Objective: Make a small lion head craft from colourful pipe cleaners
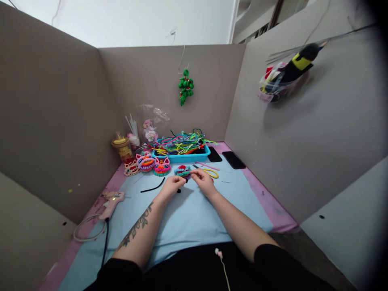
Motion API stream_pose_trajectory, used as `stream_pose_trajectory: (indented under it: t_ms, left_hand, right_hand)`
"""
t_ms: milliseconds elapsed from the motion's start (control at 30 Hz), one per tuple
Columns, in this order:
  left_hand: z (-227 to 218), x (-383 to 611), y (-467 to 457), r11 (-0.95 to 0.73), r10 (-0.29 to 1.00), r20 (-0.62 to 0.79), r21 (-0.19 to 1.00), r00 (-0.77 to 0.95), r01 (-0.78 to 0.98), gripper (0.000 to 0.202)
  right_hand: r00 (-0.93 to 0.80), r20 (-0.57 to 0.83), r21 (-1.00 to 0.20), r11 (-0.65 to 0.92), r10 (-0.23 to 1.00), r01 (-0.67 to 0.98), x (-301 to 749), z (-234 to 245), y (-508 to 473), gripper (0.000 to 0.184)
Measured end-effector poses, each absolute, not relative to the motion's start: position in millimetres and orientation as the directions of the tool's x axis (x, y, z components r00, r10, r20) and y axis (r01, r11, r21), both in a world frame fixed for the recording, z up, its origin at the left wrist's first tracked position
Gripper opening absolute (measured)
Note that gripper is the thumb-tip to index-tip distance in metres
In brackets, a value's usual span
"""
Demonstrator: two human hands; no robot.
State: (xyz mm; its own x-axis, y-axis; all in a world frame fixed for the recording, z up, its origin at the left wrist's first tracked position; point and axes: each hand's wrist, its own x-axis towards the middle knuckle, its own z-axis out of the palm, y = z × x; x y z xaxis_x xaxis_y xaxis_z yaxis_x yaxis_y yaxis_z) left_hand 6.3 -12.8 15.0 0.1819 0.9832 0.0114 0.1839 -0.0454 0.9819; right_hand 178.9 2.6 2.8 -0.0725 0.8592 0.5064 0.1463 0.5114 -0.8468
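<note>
My left hand (173, 185) and my right hand (203, 182) are close together above the blue cloth, each with its fingers pinched. A small dark fuzzy piece (186, 180) shows between the fingertips, too small to tell which hand has it. Just beyond them lies a teal and red pipe-cleaner piece (182, 170), partly hidden by the fingers. Yellow-handled scissors (213, 173) lie beside my right hand. A bent black pipe cleaner (153, 188) rests to the left of my left hand, and a small black bit (178, 191) sits below it.
At the back stands a blue tray (182, 159) heaped with coloured pipe cleaners. Finished pipe-cleaner faces (162, 166) sit left of it, near a lidded cup (121, 145). Two dark phones (233, 160) lie at right. A pink glue gun (112, 205) with its cord is at left.
</note>
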Motion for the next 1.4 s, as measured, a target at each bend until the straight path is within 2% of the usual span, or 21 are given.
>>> stream_pose_trajectory:
  t_ms: [67, 200, 333, 467, 667, 800, 867, 1000, 1100, 1200, 1300, 1400]
  left_hand:
    - [12.6, 4.5, -12.2, -0.120, 0.980, 0.054, 0.929, 0.191, 0.351, 0.025]
    - [11.0, 4.0, -13.5, -0.283, 0.954, 0.147, 0.735, 0.263, 0.616, 0.022]
    - [11.2, 4.5, -14.9, -0.330, 0.941, 0.146, 0.600, 0.306, 0.728, 0.020]
    - [11.4, 5.8, -14.4, -0.303, 0.953, 0.157, 0.504, 0.260, 0.809, 0.019]
    - [17.4, -5.4, -7.1, -0.209, 0.977, 0.140, 0.495, 0.160, 0.843, 0.021]
    - [23.6, -25.6, -3.8, -0.085, 0.980, 0.201, 0.461, -0.011, 0.883, 0.021]
    - [25.3, -31.8, -4.5, -0.093, 0.987, 0.159, 0.446, 0.023, 0.890, 0.019]
    - [24.2, -29.8, -8.4, -0.226, 0.970, 0.033, 0.491, 0.242, 0.841, 0.019]
    - [21.5, -22.7, -12.0, -0.281, 0.956, 0.052, 0.437, 0.288, 0.855, 0.030]
    - [19.6, -17.7, -14.6, -0.303, 0.951, 0.059, 0.380, 0.304, 0.874, 0.030]
    - [19.1, -16.1, -14.7, -0.321, 0.943, 0.047, 0.373, 0.328, 0.870, 0.020]
    - [19.5, -16.5, -13.1, -0.321, 0.942, 0.035, 0.385, 0.334, 0.865, 0.014]
  right_hand:
    - [-0.026, 0.462, -0.876, 0.461, 0.886, 0.140, 185.0, 2.1, 7.0, 0.023]
    - [-0.007, 0.447, -0.884, 0.443, 0.895, 0.149, 188.9, -0.5, 9.9, 0.024]
    - [-0.110, 0.494, -0.835, 0.505, 0.863, 0.218, 182.4, -0.4, 4.0, 0.020]
    - [-0.187, 0.509, -0.803, 0.542, 0.840, 0.247, 178.7, 2.5, 0.1, 0.016]
    - [-0.182, 0.500, -0.790, 0.533, 0.846, 0.303, 182.7, 1.0, 2.7, 0.015]
    - [-0.292, 0.504, -0.706, 0.582, 0.813, 0.403, 182.1, -9.2, 4.1, 0.012]
    - [-0.362, 0.467, -0.653, 0.591, 0.807, 0.473, 180.5, -14.8, 4.2, 0.014]
    - [-0.402, 0.414, -0.554, 0.577, 0.817, 0.601, 176.3, -20.3, 3.2, 0.013]
    - [-0.422, 0.412, -0.486, 0.587, 0.807, 0.648, 171.9, -19.9, 2.6, 0.013]
    - [-0.449, 0.404, -0.425, 0.598, 0.797, 0.679, 167.2, -18.9, 2.5, 0.012]
    - [-0.454, 0.389, -0.412, 0.592, 0.802, 0.693, 165.0, -18.4, 2.4, 0.010]
    - [-0.448, 0.364, -0.447, 0.575, 0.817, 0.685, 166.4, -17.8, 2.3, 0.011]
